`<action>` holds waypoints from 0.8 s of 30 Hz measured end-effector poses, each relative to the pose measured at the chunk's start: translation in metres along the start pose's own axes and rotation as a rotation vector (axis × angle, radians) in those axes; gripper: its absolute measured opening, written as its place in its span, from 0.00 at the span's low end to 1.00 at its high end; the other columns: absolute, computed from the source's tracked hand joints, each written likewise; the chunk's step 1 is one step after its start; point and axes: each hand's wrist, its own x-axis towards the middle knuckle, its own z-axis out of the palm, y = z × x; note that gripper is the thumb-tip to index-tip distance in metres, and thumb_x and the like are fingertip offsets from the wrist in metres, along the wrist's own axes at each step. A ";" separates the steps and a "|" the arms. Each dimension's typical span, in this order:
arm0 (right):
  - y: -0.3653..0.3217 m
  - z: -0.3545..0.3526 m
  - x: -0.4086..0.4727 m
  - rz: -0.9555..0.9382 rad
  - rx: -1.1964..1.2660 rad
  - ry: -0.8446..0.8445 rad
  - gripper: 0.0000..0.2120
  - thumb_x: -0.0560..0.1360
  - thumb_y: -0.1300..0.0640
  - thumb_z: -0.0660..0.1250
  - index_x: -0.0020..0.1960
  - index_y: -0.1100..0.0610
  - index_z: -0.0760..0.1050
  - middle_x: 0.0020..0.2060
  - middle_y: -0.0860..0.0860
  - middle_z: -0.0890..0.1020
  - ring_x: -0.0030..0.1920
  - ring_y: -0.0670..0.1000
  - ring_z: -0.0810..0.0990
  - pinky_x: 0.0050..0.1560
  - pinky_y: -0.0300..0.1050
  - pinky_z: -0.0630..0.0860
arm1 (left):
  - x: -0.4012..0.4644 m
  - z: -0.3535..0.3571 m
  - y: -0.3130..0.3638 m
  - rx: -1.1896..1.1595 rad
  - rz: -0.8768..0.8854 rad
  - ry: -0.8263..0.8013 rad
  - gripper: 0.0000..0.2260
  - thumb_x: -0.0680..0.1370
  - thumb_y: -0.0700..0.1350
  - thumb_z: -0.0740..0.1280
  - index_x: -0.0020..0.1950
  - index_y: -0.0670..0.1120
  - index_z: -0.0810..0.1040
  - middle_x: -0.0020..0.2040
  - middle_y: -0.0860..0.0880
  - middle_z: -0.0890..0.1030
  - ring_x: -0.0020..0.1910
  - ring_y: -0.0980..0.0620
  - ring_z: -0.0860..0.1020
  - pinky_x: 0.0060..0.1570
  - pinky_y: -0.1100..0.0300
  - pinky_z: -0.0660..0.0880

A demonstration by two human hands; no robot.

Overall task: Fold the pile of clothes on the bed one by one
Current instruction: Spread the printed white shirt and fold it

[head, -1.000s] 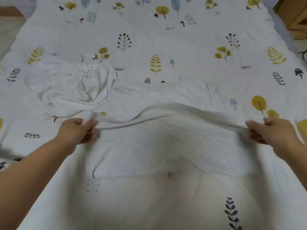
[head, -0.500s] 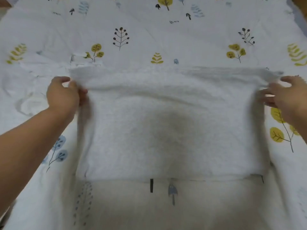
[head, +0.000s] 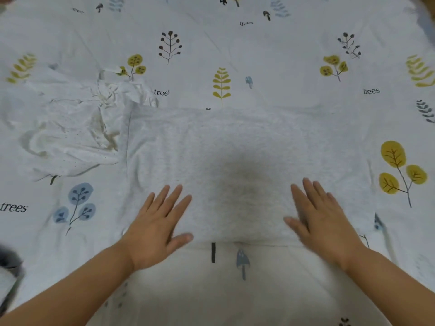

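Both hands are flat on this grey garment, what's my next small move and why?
Probably sweep both palms outward to smooth it: the left hand and right hand lie open near the grey garment's near edge, and faint creases show by its left side.

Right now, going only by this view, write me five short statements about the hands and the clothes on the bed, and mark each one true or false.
1. Both hands lie flat with straight fingers on the grey garment. True: the left hand and the right hand rest on its near part.
2. The left hand pinches a corner of the garment. False: its fingers are spread and hold nothing.
3. A crumpled white garment lies left of the grey one. True.
4. The grey garment is bunched in a heap. False: it lies spread out flat as a rectangle.
5. The bedsheet is plain white. False: it is printed with trees, leaves and the word "trees".
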 end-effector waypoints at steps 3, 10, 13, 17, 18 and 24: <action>-0.001 -0.006 -0.022 -0.173 -0.163 -0.093 0.39 0.76 0.35 0.35 0.72 0.59 0.64 0.70 0.62 0.65 0.69 0.63 0.65 0.65 0.59 0.64 | -0.015 -0.009 0.001 0.120 0.126 -0.004 0.34 0.75 0.65 0.53 0.74 0.46 0.63 0.74 0.42 0.62 0.71 0.36 0.60 0.69 0.42 0.60; -0.014 -0.019 -0.030 -0.128 -0.179 -0.072 0.25 0.82 0.61 0.48 0.77 0.55 0.44 0.76 0.53 0.50 0.76 0.53 0.51 0.72 0.42 0.51 | -0.024 -0.025 0.011 0.112 0.064 0.200 0.38 0.52 0.25 0.75 0.62 0.37 0.76 0.62 0.36 0.76 0.58 0.35 0.77 0.54 0.44 0.73; -0.022 -0.030 -0.054 -0.110 -0.187 -0.004 0.25 0.80 0.61 0.52 0.76 0.55 0.49 0.74 0.52 0.58 0.72 0.52 0.61 0.66 0.41 0.64 | -0.040 -0.031 0.014 0.109 0.069 0.220 0.37 0.55 0.25 0.75 0.64 0.38 0.75 0.64 0.37 0.74 0.60 0.36 0.75 0.57 0.45 0.70; -0.034 -0.034 -0.105 -0.111 -0.181 -0.084 0.35 0.66 0.58 0.73 0.70 0.62 0.65 0.64 0.58 0.72 0.57 0.52 0.79 0.49 0.40 0.78 | -0.081 -0.038 0.020 0.166 0.151 0.139 0.41 0.48 0.32 0.80 0.61 0.45 0.79 0.61 0.44 0.78 0.57 0.45 0.79 0.49 0.57 0.77; -0.031 -0.025 -0.118 -0.115 -0.136 -0.039 0.35 0.57 0.59 0.78 0.62 0.63 0.73 0.56 0.60 0.79 0.46 0.52 0.84 0.37 0.39 0.80 | -0.095 -0.035 0.023 0.161 0.169 0.113 0.40 0.48 0.34 0.81 0.60 0.47 0.80 0.60 0.46 0.79 0.56 0.47 0.80 0.48 0.59 0.77; -0.058 0.011 -0.171 -0.222 -0.124 0.046 0.23 0.81 0.57 0.30 0.75 0.57 0.44 0.70 0.69 0.62 0.57 0.33 0.75 0.52 0.25 0.69 | -0.166 0.009 0.041 0.202 0.223 0.107 0.20 0.83 0.51 0.42 0.74 0.51 0.57 0.59 0.49 0.80 0.51 0.48 0.82 0.72 0.59 0.43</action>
